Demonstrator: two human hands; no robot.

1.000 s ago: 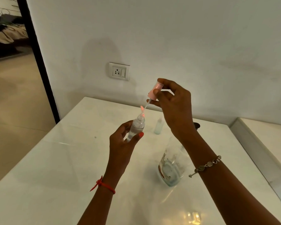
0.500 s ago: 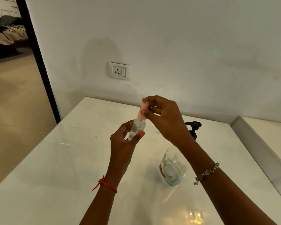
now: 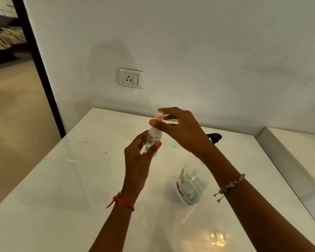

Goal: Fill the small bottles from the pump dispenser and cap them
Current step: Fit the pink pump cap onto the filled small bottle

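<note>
The left hand [image 3: 136, 160] holds the bottle [image 3: 153, 140] upright in the air above the bench [image 3: 62, 179], at about mid-bench. Its grip is curled round the lower half of the clear body, with the thumb, nail painted orange, across the front and the fingers behind. The bottle holds clear liquid.

The right hand [image 3: 182, 131] comes in from the right at the bottle's top. Its grip pinches the pink cap [image 3: 159, 117] between thumb and fingertips. The cap stands in line on the bottle's neck. The thumb covers the joint, so how far the cap is seated cannot be told.

The dispenser [image 3: 189, 186] stands on the bench to the right of the left forearm and partly under the right one, well apart from the bottle. Its clear body shows pale blue liquid low down, and its black pump head shows just past the right wrist. A pale blue shape [image 3: 175, 145] peeks out below the right hand, too hidden to identify.

A red thread [image 3: 122, 200] circles the left wrist and a bracelet [image 3: 229, 184] the right. A socket [image 3: 131, 78] sits on the wall [image 3: 207, 42] behind the bench.
</note>
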